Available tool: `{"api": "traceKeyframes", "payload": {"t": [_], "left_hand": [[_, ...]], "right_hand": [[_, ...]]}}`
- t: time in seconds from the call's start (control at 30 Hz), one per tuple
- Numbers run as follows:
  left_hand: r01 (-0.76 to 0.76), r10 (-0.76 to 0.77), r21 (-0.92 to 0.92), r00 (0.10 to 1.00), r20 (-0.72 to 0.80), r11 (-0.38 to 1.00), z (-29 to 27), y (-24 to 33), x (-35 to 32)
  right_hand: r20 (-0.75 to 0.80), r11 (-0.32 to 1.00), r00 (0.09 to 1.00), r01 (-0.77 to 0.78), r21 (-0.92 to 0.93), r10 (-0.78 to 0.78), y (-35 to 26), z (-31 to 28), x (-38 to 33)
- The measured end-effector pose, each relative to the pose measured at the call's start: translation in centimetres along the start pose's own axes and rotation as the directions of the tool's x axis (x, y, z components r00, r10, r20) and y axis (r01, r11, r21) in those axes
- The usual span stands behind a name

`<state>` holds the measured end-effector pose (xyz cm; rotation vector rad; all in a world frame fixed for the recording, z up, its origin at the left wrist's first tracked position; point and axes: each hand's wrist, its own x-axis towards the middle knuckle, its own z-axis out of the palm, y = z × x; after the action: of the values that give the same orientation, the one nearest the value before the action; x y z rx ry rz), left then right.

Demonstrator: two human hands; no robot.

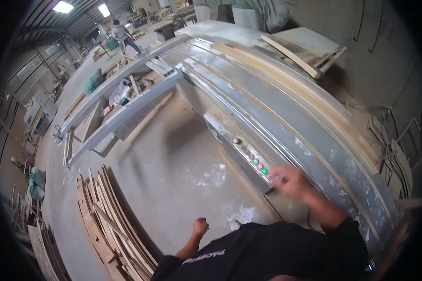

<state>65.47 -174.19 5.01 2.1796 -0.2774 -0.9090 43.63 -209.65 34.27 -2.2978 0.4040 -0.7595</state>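
Note:
My right hand (pixel 290 181) is at the near end of a control panel (pixel 243 152) on the side of a long sliding-table saw (pixel 281 122). Its fingers are curled in beside the last buttons, slightly blurred, and hide what they grip or press. A black knob and several coloured push buttons, including a lit green button (pixel 264 171), line the panel. My left hand (pixel 200 227) hangs low over the floor, closed in a loose fist with nothing visible in it.
A metal outrigger frame (pixel 122 119) juts left from the machine. Long wooden strips (pixel 110 225) lie on the floor at the left. A long board (pixel 309 98) rests on the machine's top. Another person (pixel 123 37) stands far off at the upper left.

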Motion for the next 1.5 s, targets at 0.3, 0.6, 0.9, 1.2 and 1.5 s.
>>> {"api": "traceKeyframes", "payload": {"t": [0.3, 0.6, 0.9, 1.2, 1.5], "left_hand": [[0.230, -0.200, 0.003, 0.856, -0.477, 0.973, -9.4, -6.9, -3.1], [0.398, -0.351, 0.041, 0.849, -0.395, 0.917, -11.7, -21.2, -2.4], [0.135, -0.185, -0.126, 0.700, -0.690, 0.983, -27.6, -6.8, 13.1], [0.383, -0.636, -0.508, 0.490, -0.596, 0.771, -31.3, -21.6, 11.9], [0.565, -0.648, -0.374, 0.425, -0.632, 0.735, -49.8, -34.1, 7.8]], "right_hand": [[0.855, 0.967, 0.512, 0.249, -0.050, -0.088, -0.7, 21.1, 6.8], [0.902, 0.934, 0.408, 0.357, -0.019, -0.138, -0.6, 32.2, 23.8], [0.908, 0.886, 0.346, 0.461, 0.056, -0.237, -3.5, 44.7, 37.7], [0.807, 0.839, 0.328, 0.426, 0.338, -0.491, -19.6, 64.2, 43.8], [0.845, 0.879, 0.392, 0.445, 0.172, -0.364, -33.2, 82.7, 41.4]]}}
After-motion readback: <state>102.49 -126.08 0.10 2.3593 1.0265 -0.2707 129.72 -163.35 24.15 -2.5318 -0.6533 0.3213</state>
